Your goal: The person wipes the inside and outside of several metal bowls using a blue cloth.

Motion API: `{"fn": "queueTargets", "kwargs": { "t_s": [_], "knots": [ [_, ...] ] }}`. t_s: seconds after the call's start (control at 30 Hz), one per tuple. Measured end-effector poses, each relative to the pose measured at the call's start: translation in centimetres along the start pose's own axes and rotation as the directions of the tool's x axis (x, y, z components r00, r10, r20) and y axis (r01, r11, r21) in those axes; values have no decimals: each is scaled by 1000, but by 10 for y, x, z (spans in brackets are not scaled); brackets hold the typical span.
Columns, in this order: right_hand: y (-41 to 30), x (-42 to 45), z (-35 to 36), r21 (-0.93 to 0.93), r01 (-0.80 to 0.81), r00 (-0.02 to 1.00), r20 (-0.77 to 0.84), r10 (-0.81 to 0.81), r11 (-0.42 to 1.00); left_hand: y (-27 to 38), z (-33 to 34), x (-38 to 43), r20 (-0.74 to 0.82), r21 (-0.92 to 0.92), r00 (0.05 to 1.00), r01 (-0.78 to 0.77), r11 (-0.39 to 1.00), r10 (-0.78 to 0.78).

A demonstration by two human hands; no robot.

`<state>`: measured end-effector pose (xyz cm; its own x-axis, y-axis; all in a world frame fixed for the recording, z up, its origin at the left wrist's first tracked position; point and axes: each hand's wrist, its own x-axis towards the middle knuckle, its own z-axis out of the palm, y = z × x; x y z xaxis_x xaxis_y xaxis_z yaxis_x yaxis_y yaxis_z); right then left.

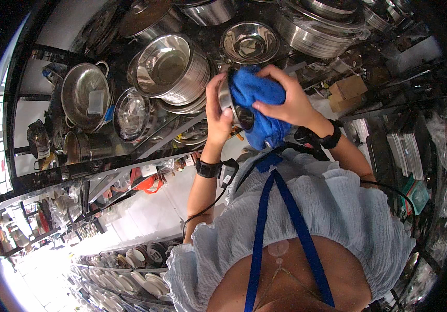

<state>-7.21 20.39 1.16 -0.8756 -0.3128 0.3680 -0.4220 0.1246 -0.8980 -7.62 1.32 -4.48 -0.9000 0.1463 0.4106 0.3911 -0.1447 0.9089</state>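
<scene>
Held up before my chest is a small stainless steel bowl (pixel 226 96), tipped on its side. My left hand (pixel 218 113) grips its rim, thumb on the near side and fingers behind. A blue cloth (pixel 258 87) is bunched against the bowl and covers much of it. My right hand (pixel 287 99) holds this cloth, with thumb and fingers spread over its folds. Part of the cloth hangs below the bowl. Just beyond my hands, a wide shiny steel basin (pixel 250 43) rests on the shelf.
A stack of deep steel bowls (pixel 167 70) stands left of my hands. Farther left are a two-handled perforated pan (pixel 85 95) and a plastic-wrapped dish (pixel 131 115). Stacked steel pans (pixel 313 35) and a cardboard box (pixel 346 93) lie to the right. A dark shelf edge (pixel 102 165) runs below.
</scene>
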Motion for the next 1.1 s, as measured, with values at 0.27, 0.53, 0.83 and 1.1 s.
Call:
{"fn": "queueTargets", "kwargs": {
  "t_s": [0.27,0.53,0.83,1.1],
  "knots": [
    [-2,5,1,-17,-8,995,102,9,1000,0,5,2,23,36,1000,5,999,-6],
    [1,-2,-6,-331,218,918,389,-78,918,2,-12,3,12,-14,993,120,993,-120],
    [0,3,-13,-547,487,872,258,-416,681,18,0,-4,240,-311,761,648,695,-602],
    [16,0,5,-582,284,957,129,-258,762,11,-3,-19,118,-475,835,523,708,-537]
  ]
}}
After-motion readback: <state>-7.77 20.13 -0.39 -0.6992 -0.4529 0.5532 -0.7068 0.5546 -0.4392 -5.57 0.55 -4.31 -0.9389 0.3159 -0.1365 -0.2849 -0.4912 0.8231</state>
